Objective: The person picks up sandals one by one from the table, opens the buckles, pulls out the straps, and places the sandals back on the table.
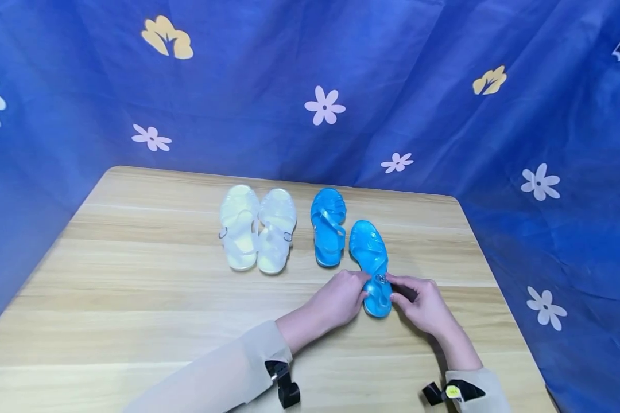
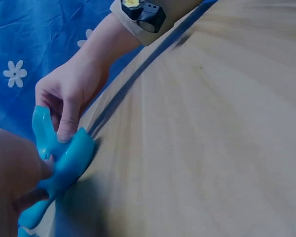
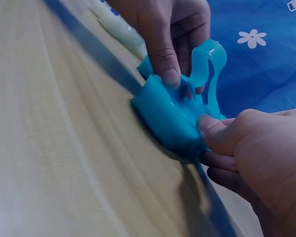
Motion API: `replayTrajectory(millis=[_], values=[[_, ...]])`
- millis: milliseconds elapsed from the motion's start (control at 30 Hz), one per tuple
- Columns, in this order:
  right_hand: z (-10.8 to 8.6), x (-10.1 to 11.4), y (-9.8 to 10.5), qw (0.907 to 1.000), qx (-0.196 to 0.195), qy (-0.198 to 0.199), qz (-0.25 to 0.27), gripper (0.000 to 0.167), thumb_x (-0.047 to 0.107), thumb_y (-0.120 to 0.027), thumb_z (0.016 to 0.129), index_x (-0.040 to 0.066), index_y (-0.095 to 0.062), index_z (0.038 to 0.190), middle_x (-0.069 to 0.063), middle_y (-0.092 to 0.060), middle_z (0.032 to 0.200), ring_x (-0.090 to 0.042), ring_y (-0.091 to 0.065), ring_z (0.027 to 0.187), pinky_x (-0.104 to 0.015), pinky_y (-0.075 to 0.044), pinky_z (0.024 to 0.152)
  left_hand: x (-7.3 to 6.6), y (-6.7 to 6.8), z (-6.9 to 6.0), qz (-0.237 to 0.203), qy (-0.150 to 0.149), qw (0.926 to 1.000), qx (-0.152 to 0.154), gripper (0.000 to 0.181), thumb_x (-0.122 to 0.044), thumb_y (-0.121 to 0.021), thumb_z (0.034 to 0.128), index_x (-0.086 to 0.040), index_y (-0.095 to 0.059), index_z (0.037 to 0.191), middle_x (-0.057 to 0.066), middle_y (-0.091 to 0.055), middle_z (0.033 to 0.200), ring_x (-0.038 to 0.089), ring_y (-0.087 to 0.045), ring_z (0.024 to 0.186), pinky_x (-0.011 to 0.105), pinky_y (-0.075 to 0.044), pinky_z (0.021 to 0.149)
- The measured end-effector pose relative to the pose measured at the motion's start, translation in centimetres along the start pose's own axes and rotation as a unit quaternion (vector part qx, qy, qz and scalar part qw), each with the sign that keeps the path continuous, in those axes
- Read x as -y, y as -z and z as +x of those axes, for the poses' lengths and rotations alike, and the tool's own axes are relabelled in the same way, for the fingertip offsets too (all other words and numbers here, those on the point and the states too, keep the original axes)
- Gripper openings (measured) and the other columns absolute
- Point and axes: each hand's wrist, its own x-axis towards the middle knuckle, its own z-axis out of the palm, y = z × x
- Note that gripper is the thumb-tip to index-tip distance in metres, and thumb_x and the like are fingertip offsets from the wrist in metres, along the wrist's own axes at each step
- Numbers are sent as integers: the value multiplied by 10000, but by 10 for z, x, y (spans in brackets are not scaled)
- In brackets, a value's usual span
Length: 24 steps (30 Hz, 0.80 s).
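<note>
A glossy blue jelly sandal (image 1: pixel 368 246) lies on the table, toe pointing away, with a small metal buckle near its ankle strap. On its left side my left hand (image 1: pixel 341 299) pinches the edge by the heel. From the right, my right hand (image 1: pixel 425 304) grips the other side near the buckle with thumb and fingers. In the right wrist view the sandal's heel (image 3: pixel 163 116) faces the camera, and a loop of strap (image 3: pixel 212 54) stands up above it. The left wrist view shows the right thumb (image 2: pixel 68 123) pressing the heel part. The other blue sandal (image 1: pixel 328 229) lies just to the left.
Two pearly white sandals (image 1: pixel 239 229) lie side by side left of the blue ones, with buckles on their outer sides. The wood-grain table (image 1: pixel 134 275) has a blue flowered curtain (image 1: pixel 248 86) behind it and at both sides.
</note>
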Motion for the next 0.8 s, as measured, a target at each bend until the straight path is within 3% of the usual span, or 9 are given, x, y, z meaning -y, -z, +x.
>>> replayTrajectory(millis=[200, 333, 600, 800], values=[[18, -5, 1, 9999, -81, -56, 55, 369, -41, -811, 908, 28, -758, 1266, -65, -747, 1260, -248, -705, 1174, -334, -571, 952, -1, 4, 15, 1099, -70, 9939, 91, 291, -30, -628, 1050, 15, -683, 1332, 168, -703, 1308, 269, -691, 1200, 352, -569, 990], [28, -9, 1, 9997, -134, -63, 178, 364, -66, -799, 908, 5, -753, 1262, -108, -747, 1251, -299, -707, 1170, -385, -581, 933, 1, 7, 23, 1699, -179, 9853, -14, 246, -29, -648, 1039, 3, -714, 1274, 147, -721, 1207, 243, -724, 1089, 338, -604, 910], [46, -16, -2, 9992, -204, -304, 139, 358, -52, -776, 935, 5, -742, 1286, -113, -748, 1247, -286, -710, 1162, -404, -584, 945, 2, 9, 34, 2134, -285, 9758, -371, 149, -13, -681, 1004, -83, -804, 1052, 77, -733, 971, 156, -705, 770, 309, -595, 636], [57, -20, -3, 9987, -196, -415, 238, 353, -64, -752, 949, 1, -735, 1296, -121, -745, 1249, -283, -706, 1166, -405, -581, 955, 3, 11, 40, 2112, -185, 9761, -468, 164, -31, -675, 1024, -105, -804, 1092, 53, -745, 984, 140, -703, 776, 301, -602, 649]])
